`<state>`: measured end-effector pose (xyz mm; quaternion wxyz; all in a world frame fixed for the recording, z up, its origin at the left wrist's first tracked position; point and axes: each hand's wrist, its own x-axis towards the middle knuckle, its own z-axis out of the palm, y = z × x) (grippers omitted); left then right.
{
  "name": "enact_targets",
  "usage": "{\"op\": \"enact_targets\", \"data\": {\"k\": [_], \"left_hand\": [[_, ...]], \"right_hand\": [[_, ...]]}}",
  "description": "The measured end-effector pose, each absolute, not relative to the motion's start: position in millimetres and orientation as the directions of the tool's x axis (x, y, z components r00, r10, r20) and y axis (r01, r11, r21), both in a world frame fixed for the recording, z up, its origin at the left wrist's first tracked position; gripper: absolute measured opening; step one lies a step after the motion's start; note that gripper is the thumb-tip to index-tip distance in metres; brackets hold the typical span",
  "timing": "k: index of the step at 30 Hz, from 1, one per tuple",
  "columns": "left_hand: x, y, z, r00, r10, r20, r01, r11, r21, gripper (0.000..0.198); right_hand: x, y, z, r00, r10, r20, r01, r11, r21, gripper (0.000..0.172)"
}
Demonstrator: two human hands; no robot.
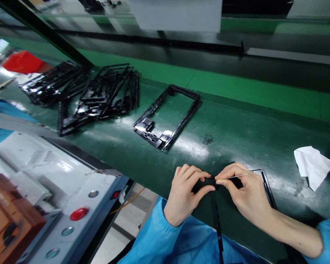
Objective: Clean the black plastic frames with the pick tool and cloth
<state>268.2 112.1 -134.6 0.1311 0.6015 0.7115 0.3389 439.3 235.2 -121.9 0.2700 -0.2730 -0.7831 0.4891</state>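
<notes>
A thin black plastic frame (216,227) is in front of me at the bench edge, its far side bar (269,189) showing beyond my right wrist. My left hand (185,190) pinches the upper left corner of this frame between thumb and fingers. Close beside it, my right hand (246,189) is closed at the same corner, thumb against forefinger. A thin pale strip (238,176) runs out from those right fingertips across the hand; its exact kind is unclear. The fingers hide most of the corner.
Ahead lie stacked black frames (166,137) on the green bench (244,135). Heaped frames (107,91) and a red object (23,62) are farther left. A machine with a red button (78,214) stands at lower left. White cloth (312,165) lies at right, dark crumbs (207,139) mid-bench.
</notes>
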Motion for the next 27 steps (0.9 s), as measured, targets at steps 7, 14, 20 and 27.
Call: {"op": "enact_targets", "data": {"k": [7, 14, 20, 27], "left_hand": [[268.4, 112.8, -133.9, -0.246, 0.943, 0.223, 0.764, 0.047, 0.643, 0.023], [267.7, 112.3, -135.5, -0.248, 0.941, 0.229, 0.76, 0.043, 0.648, 0.023], [267.7, 111.6, -134.9, -0.255, 0.944, 0.207, 0.762, 0.065, 0.644, 0.023], [267.7, 112.7, -134.7, -0.258, 0.941, 0.217, 0.758, 0.058, 0.65, 0.024]], "right_hand": [[438.9, 235.2, -121.4, -0.705, 0.696, 0.136, 0.175, 0.356, -0.918, 0.019], [438.4, 234.3, -121.8, -0.707, 0.695, 0.13, 0.179, 0.354, -0.918, 0.017], [438.1, 234.5, -122.1, -0.696, 0.709, 0.113, 0.192, 0.336, -0.922, 0.017], [436.8, 234.5, -123.2, -0.67, 0.735, 0.103, 0.211, 0.322, -0.923, 0.017]]}}
